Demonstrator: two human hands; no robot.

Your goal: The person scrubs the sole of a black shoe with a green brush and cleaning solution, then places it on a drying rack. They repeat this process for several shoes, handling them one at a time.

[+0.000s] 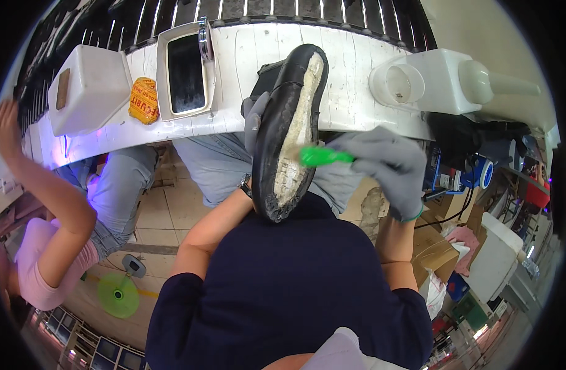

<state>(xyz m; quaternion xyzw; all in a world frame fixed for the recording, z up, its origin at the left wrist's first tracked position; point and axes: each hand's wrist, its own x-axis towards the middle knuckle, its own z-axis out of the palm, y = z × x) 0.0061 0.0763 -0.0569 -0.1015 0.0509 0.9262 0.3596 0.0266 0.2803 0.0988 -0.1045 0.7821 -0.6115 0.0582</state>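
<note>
A black shoe [274, 139] is held sole up over the table's near edge, its length running toward and away from me. Its underside is a cream, rough strip inside a black rim. My left hand [253, 120], in a grey glove, grips the shoe along its left side; part of the fingers is hidden behind it. In my right hand [388, 161], also grey-gloved, is a brush with a green handle [323, 156]. The brush's tip meets the cream underside near its middle, and its bristles are blurred. Behind the shoe lies a dark object, partly covered.
On the white table [246, 49] stand a shallow tray [211, 80] with a dark inside, a yellow wrapped bundle [143, 102] and a white container [89, 92]. A cup [397, 84] and a white bottle [440, 80] are at right. Rollers [270, 8] run behind. A co-worker [64, 262] sits left.
</note>
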